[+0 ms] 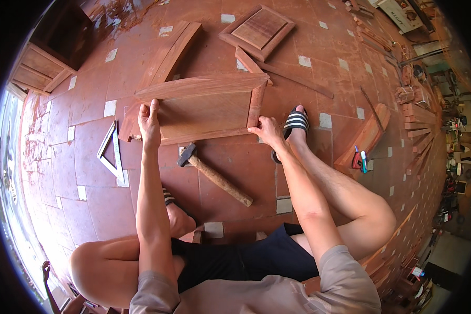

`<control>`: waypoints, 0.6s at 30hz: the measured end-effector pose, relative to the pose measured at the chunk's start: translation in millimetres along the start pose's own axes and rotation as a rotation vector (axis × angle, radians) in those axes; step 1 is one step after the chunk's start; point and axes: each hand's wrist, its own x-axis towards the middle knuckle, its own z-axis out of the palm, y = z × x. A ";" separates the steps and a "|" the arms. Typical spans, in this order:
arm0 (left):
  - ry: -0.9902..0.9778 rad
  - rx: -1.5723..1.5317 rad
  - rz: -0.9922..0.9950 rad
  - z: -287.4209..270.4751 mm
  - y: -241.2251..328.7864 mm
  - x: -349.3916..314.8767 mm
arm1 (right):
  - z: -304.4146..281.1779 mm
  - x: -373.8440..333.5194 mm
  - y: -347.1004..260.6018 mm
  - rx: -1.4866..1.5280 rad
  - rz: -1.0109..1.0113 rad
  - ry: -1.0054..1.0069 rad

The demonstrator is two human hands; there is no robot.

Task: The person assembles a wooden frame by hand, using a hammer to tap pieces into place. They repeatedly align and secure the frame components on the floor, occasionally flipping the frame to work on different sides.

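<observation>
At nine o'clock I see a carpenter's square [116, 150] on the tiled floor [259, 165]. At ten, the left hand [149, 123] is clamped on the left end of a framed wooden panel [209, 113], which sits towards eleven. Below the panel, towards six, lies a hammer [220, 181]. At two, the right hand [268, 131] pinches the panel's near right corner. At three, a thick board [366, 135] lies angled.

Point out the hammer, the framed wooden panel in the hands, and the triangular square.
Hammer [218, 179]: head view, on its wooden handle.
Framed wooden panel [206, 115]: head view, on its flat inner board.
Triangular square [117, 153]: head view, on its right-hand side.
</observation>
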 end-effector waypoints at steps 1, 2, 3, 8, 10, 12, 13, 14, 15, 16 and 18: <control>0.025 0.013 -0.030 0.2 0.6 -0.2 | 1.6 -1.3 0.2 -0.026 0.023 -0.019; 0.012 0.000 0.009 0.5 1.3 -0.5 | 3.1 -2.4 1.0 -0.013 -0.018 0.004; 0.023 -0.002 0.018 0.7 2.0 -1.0 | 4.8 -3.9 2.3 -0.012 -0.024 -0.003; 0.108 0.182 -0.040 1.9 9.8 -5.9 | 13.6 -16.0 4.3 -0.200 -0.141 0.169; 0.094 0.104 0.045 4.1 15.2 -10.3 | 16.6 -22.6 -5.7 -0.275 -0.229 0.339; 0.151 0.063 0.014 5.6 21.0 -15.7 | 33.0 -37.5 -28.7 -0.215 -0.195 0.660; 0.256 0.127 -0.156 4.3 24.7 -17.0 | 41.4 -50.6 -41.9 -0.081 0.001 0.549; 0.252 0.123 -0.153 5.5 26.1 -19.6 | 53.9 -70.9 -57.0 0.092 0.288 0.397; 0.293 0.132 -0.178 5.1 28.1 -20.9 | 66.4 -91.2 -72.2 0.112 0.173 0.291; 0.344 0.143 -0.196 6.5 29.0 -20.2 | 80.0 -102.9 -87.8 0.146 0.081 0.164; 0.303 0.046 -0.188 6.6 31.2 -19.8 | 115.1 -121.6 -115.8 0.101 -0.181 -0.011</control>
